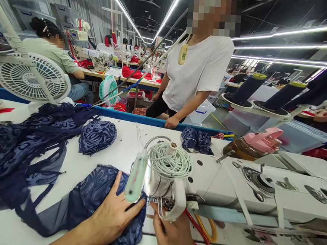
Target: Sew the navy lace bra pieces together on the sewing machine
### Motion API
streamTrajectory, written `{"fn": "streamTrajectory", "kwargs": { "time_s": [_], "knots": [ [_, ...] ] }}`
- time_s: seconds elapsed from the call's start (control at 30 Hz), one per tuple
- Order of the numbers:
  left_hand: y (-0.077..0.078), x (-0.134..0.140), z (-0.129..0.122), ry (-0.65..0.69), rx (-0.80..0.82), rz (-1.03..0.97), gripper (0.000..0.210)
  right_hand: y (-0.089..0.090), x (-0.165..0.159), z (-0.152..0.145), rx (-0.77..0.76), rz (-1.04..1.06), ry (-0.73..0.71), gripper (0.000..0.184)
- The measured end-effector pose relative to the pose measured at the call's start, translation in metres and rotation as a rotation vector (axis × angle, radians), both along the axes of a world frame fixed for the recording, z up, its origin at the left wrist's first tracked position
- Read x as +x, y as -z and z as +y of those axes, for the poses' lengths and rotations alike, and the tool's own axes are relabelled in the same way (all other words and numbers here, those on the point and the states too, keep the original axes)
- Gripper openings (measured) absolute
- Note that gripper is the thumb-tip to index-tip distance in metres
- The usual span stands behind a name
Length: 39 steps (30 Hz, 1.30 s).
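Note:
My left hand (115, 212) lies with fingers spread on a navy lace piece (91, 186), pressing it to the white table beside the needle area. The sewing machine head (179, 198) stands just right of the lace. My right hand (172, 233) is by the presser foot (154, 199), its fingers bent and pressed together. The machine head partly covers those fingertips, so what they hold cannot be made out. Red-handled scissors (204, 244) lie close to the right hand, with an orange loop (213, 230) behind. A pale green lamp (135, 176) hangs above my left hand.
Navy lace pieces pile up (48, 129) at left, near a cup-shaped lace stack (98, 136). A tied lace bundle (197, 139) and a pink-lidded jug (254, 143) stand behind the machine. A person (195, 72) leans a hand on the table's far edge. A white fan (34, 76) is at left.

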<state>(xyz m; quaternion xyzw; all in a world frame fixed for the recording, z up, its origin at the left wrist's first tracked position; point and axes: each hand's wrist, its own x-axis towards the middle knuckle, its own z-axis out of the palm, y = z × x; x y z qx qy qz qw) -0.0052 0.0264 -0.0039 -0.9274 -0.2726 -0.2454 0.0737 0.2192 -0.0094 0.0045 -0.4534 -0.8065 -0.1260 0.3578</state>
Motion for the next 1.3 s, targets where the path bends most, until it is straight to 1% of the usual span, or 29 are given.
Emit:
{"fn": "streamTrajectory", "kwargs": {
  "time_s": [0.13,0.27,0.4,0.53,0.67,0.8,0.87,0.97,1.07,1.17,1.23,1.3],
  "knots": [
    [0.003,-0.001,0.001,-0.046,-0.013,0.020,0.040,-0.001,0.001,0.000,-0.008,-0.015,0.000,0.027],
    [0.000,0.000,0.002,-0.041,-0.006,0.006,0.039,-0.001,0.000,0.001,-0.015,-0.023,-0.003,0.027],
    [-0.005,0.003,0.003,-0.041,0.030,-0.036,0.037,0.002,0.002,0.002,-0.004,-0.033,-0.018,0.027],
    [-0.006,0.005,0.004,-0.052,0.076,-0.128,0.030,0.006,0.007,0.001,-0.015,-0.114,-0.028,0.028],
    [-0.011,0.004,0.004,-0.045,0.002,-0.059,0.028,0.017,0.010,-0.002,-0.065,-0.127,0.000,0.028],
    [-0.022,0.002,-0.002,-0.075,-0.070,-0.029,0.032,0.034,0.012,-0.006,-0.031,-0.134,0.021,0.026],
    [-0.027,0.003,-0.005,-0.086,-0.088,-0.013,0.030,0.039,0.013,-0.007,-0.034,-0.129,0.007,0.026],
    [-0.032,0.004,-0.007,-0.086,-0.074,-0.013,0.029,0.036,0.011,-0.006,-0.007,-0.103,-0.029,0.028],
    [-0.034,0.003,-0.004,-0.083,-0.088,0.003,0.031,0.023,0.007,-0.003,0.046,-0.046,-0.041,0.028],
    [-0.033,0.000,-0.002,-0.061,-0.114,0.029,0.031,0.014,0.008,-0.003,-0.012,-0.026,-0.060,0.022],
    [-0.032,-0.001,-0.002,-0.048,-0.132,0.053,0.031,0.015,0.012,-0.004,0.035,-0.065,-0.089,0.023],
    [-0.032,-0.001,-0.003,-0.052,-0.137,0.066,0.031,0.020,0.017,-0.005,0.105,-0.109,-0.096,0.027]
  ]
}}
